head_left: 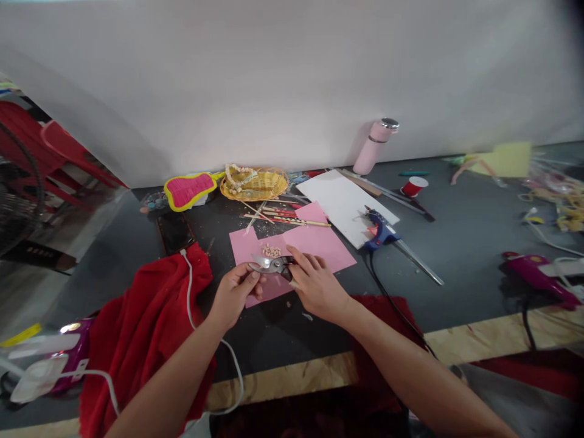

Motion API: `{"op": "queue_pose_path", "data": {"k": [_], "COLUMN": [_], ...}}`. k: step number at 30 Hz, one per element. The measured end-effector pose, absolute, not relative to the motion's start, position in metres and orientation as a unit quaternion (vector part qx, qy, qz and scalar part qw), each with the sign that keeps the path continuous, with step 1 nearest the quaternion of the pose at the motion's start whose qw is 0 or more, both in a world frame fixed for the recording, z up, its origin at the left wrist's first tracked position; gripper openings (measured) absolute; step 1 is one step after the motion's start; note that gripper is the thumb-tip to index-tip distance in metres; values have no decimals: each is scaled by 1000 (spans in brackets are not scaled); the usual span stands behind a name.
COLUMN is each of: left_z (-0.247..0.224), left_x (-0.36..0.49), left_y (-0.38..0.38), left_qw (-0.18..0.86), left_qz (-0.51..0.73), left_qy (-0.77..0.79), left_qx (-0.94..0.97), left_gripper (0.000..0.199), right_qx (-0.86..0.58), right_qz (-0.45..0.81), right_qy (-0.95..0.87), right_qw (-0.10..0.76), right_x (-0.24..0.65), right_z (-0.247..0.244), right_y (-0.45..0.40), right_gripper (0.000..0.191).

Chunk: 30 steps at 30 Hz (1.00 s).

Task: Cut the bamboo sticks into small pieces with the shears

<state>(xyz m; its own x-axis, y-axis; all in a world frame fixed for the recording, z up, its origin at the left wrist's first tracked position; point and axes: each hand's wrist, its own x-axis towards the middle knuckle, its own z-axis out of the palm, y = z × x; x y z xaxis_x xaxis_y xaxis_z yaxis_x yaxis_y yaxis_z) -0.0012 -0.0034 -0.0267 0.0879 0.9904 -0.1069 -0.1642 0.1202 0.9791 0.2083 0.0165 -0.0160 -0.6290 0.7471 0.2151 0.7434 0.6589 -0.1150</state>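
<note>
My right hand (317,283) is wrapped round the handles of a pair of pruning shears (276,264), their metal blades pointing left. At the blade tips, my left hand (235,295) is closed in a pinch; what its fingers hold is too small to make out. Under both hands lies pink paper (337,246), with a small heap of pale cut pieces (271,250) on it just beyond the shears. Several thin sticks (292,220), some with red on them, lie behind the paper.
A wicker basket (269,182) and a pink-and-yellow paddle shape (189,190) stand at the back. To the right are a white board (340,198), a blue glue gun (381,231) with a cord, a red spool (413,187) and a pink flask (374,146). Red cloth (150,316) lies left.
</note>
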Motion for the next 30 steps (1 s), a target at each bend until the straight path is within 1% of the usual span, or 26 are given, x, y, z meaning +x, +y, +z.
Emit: {"op": "queue_pose_path", "data": {"k": [11, 15, 16, 18, 20, 22, 25, 30], "left_z": [-27, -27, -27, -27, -28, -29, -29, -30], "left_x": [-1, -2, -2, -2, -2, -2, -2, -3], "left_y": [-2, -2, -3, -3, -4, -5, -7, -10], "left_qw": [583, 577, 575, 572, 569, 567, 567, 591], "left_qz": [492, 497, 498, 498, 493, 485, 481, 475], "left_qy": [479, 483, 484, 486, 489, 496, 500, 494], "left_qx": [434, 432, 432, 434, 440, 444, 444, 425], "left_gripper": [15, 16, 16, 17, 17, 17, 17, 18], "right_qx": [-418, -433, -441, -456, -464, -464, -468, -477], "right_qz": [29, 72, 81, 86, 80, 81, 88, 83], "right_qy": [-898, -884, -877, -866, -866, -871, -872, -870], "right_qw": [131, 163, 174, 183, 168, 139, 111, 94], "right_x": [205, 205, 206, 206, 206, 206, 206, 205], "right_z": [-13, -18, -20, -22, -23, -22, -19, -12], "right_y": [15, 17, 18, 19, 19, 19, 18, 16], "right_gripper": [24, 23, 27, 42, 57, 62, 57, 49]}}
